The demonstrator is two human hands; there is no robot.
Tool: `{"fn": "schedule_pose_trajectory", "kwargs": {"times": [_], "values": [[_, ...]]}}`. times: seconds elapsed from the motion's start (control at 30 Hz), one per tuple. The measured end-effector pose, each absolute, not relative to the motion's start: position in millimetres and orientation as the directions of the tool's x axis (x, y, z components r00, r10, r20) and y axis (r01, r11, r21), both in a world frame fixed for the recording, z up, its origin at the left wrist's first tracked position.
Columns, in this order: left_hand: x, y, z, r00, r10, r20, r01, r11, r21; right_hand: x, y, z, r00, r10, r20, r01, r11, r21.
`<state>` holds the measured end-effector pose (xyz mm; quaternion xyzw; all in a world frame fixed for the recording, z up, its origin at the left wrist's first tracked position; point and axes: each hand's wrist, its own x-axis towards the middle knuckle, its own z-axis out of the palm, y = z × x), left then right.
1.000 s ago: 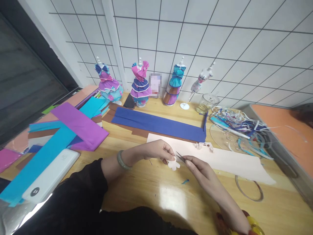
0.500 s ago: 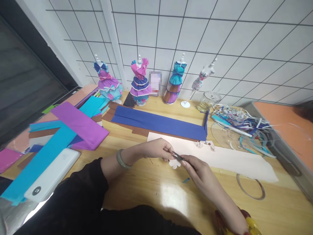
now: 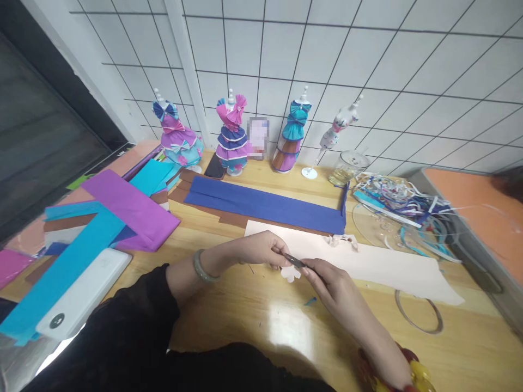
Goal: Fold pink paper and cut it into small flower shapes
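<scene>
I pinch the paper flower [image 3: 290, 274] in my left hand [image 3: 261, 249], right hand [image 3: 333, 280] gripping tweezers [image 3: 295, 262]; best kept low over the bench [image 3: 253, 316].

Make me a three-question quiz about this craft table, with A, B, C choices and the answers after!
1. Where is the long dark blue paper?
A. In front of the little dress forms
B. Under the white device
C. On the orange surface

2. How many little dress forms stand along the wall?
A. Two
B. Four
C. Six

3. What is the right hand doing?
A. Lying flat on the table
B. Holding small tweezers against a white paper flower
C. Lifting the glass jar

Answers:
1. A, the blue strip lies on the wooden table just before the row of forms.
2. B, there are three dressed forms and one nearly bare form.
3. B, the tweezers meet the paper flower that the left hand pinches.
</scene>
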<state>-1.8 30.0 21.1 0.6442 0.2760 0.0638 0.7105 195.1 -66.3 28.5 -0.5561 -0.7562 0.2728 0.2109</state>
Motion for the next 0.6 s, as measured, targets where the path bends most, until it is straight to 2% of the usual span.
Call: {"fn": "schedule_pose_trajectory", "kwargs": {"times": [0.27,0.43,0.6], "values": [[-3.1,29.4,20.6,0.847,0.448,-0.287,0.259,0.124,0.958,194.5,-63.8,25.0,-0.243,0.97,-0.012,0.682,0.163,-0.713],[-2.4,32.7,14.3,0.821,0.461,-0.337,0.238,0.261,0.936,213.4,-66.7,29.1,-0.153,0.987,-0.055,0.694,0.068,-0.717],[-1.8,38.6,5.2,0.739,0.501,-0.451,0.184,0.494,0.85,240.5,-85.3,29.4,-0.26,0.946,-0.195,0.712,0.052,-0.7]]}}
